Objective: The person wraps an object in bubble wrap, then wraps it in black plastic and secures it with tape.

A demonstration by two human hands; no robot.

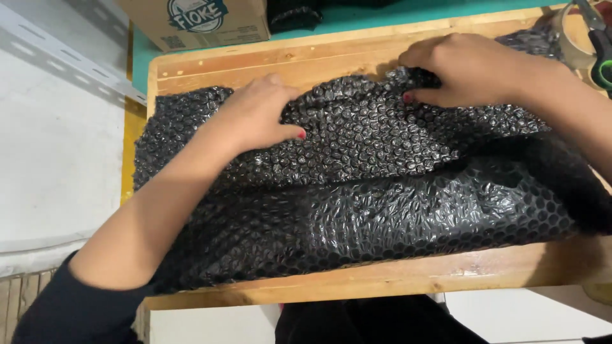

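The head view looks down on a wooden tabletop [357, 280] almost wholly covered by a sheet of black bubble wrap [382, 210], which spreads from the table's left edge to its right and reaches from near the far rail down close to the near edge. The wrap is doubled over on itself: a glossy lower layer lies nearest the person, and a folded upper layer with raised bubbles sits across the far half, a crease running between them from left to right. The left hand [255, 114] rests on the far left part of the wrap, palm down, fingers spread fairly wide and pressed flat on the bubbles, holding nothing inside it; its thumb points right along the surface. The right hand [468, 70] lies on the far right part, fingers curled narrow and pinching a bunched ridge of the wrap at the far edge, so it grips the sheet itself. The two hands are well apart, with a stretch of wrap between them. Both forearms are bare, and a dark sleeve [64, 306] shows at the near left. Beyond the table, at the far left, stands a cardboard box [197, 22] on a teal surface [395, 13]. At the far right corner a roll of tape [574, 38] lies beside green-handled scissors [602, 57].
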